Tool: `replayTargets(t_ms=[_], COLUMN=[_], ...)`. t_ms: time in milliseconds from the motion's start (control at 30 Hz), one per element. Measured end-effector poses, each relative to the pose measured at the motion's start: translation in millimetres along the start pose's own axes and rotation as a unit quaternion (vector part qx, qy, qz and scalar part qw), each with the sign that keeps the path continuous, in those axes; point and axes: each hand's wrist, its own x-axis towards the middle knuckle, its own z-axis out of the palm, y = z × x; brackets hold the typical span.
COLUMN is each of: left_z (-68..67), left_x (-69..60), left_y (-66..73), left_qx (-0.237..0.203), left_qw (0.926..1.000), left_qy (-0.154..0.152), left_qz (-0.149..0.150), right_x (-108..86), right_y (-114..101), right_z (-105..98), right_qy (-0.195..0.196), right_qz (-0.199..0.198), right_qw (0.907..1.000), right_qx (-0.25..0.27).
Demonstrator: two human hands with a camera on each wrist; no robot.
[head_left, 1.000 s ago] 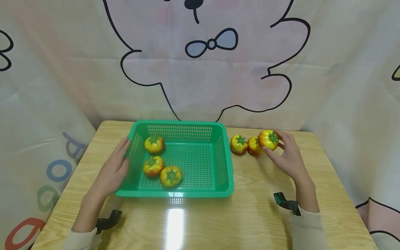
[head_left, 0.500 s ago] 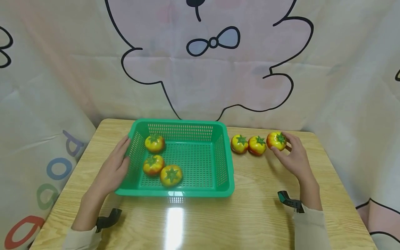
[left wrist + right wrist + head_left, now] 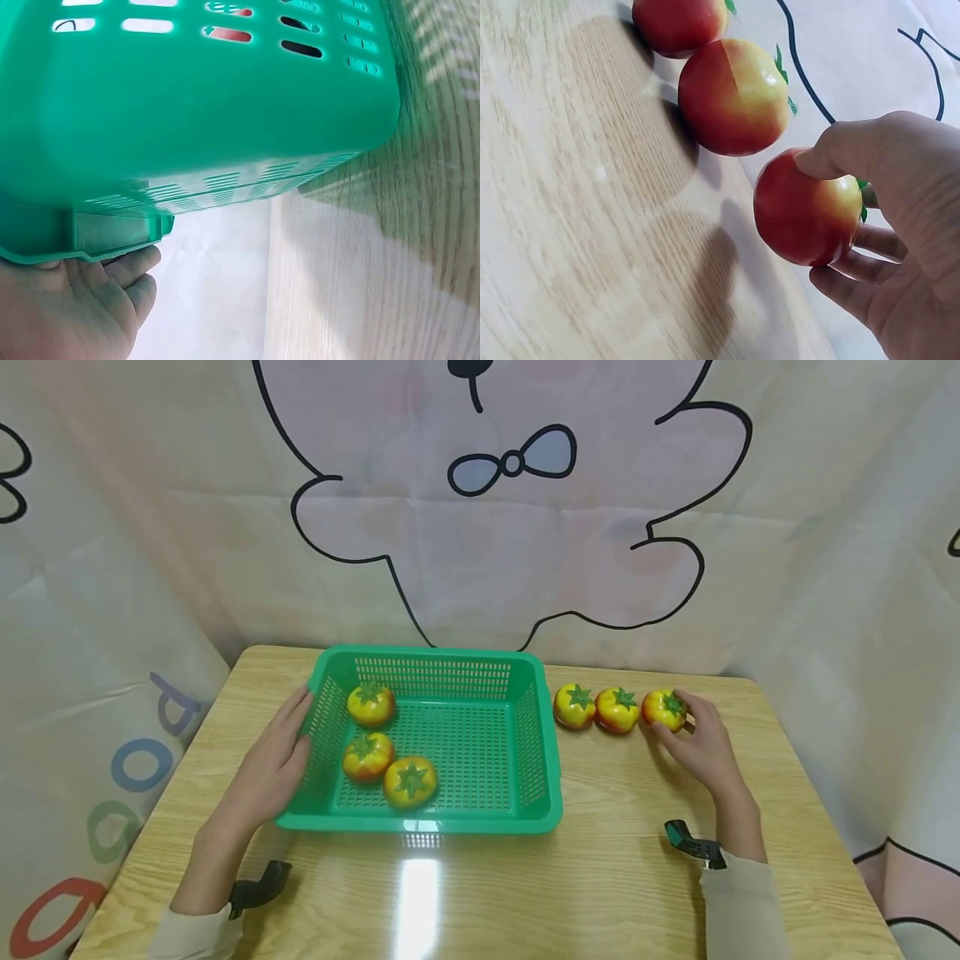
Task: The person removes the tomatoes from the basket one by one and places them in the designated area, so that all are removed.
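Note:
My right hand (image 3: 701, 743) pinches a red-yellow fruit with a green leafy top (image 3: 663, 711) between thumb and fingers, at the right end of a row. In the right wrist view, this fruit (image 3: 802, 214) has its shadow apart from it, on the wood. Beside it are a middle fruit (image 3: 617, 710) and another (image 3: 574, 707) close to the basket. At the left, my left hand (image 3: 264, 768) grips the rim of a green basket (image 3: 536, 823); in the left wrist view its fingers curl under the rim. Three similar fruits (image 3: 371, 705) lie in the basket's left half.
A wooden table (image 3: 600, 877) carries the basket and the fruits. Behind its back edge hangs a pale cloth (image 3: 510, 577) with cartoon line drawings. Each wrist bears a black strapped-on piece, the right one (image 3: 693, 845) low over the table.
My right hand has moved right with its fruit, away from the middle one, then come down a little. The middle fruit is now fully uncovered. My left hand stays at the basket.

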Motion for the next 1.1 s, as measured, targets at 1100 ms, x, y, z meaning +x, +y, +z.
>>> replayTargets(t_ms=[1100], left_z=[-2.4], left_x=[-1.8], left_y=[2.6], left_qx=[-0.006], left_qw=[1.0], left_qy=[0.0], left_qz=[-0.006], right_x=[0.9], right_y=[0.0], right_z=[4.8], right_qy=[-0.036], right_qz=[-0.009], right_qw=[0.999], right_qx=[-0.023])
